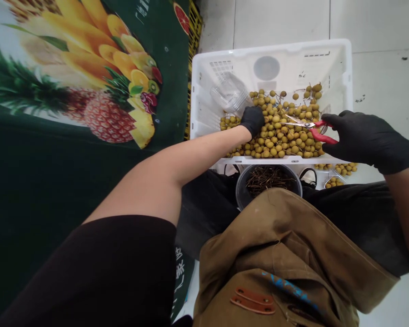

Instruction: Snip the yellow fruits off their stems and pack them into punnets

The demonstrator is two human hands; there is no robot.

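A white plastic crate (348, 91) holds a heap of round yellow-brown longans (295, 136). My left hand (253, 121), in a black glove, is closed among the longans on the crate's left side; whatever its fingers hold is hidden. Beside it, clear plastic containers (230, 93) lean stacked in the crate's left part. Red-handled pruning shears (318, 129) are gripped in my right hand (364, 136), also gloved in black. Their blades are spread and point left over the fruit.
A dark bucket (240, 188) of cut brown stems stands between my legs, against the crate's near side. Filled clear boxes of longans (334, 181) sit on the floor at right. A green fruit-printed cover (170, 91) borders the left, with a yellow crate (195, 22) behind it.
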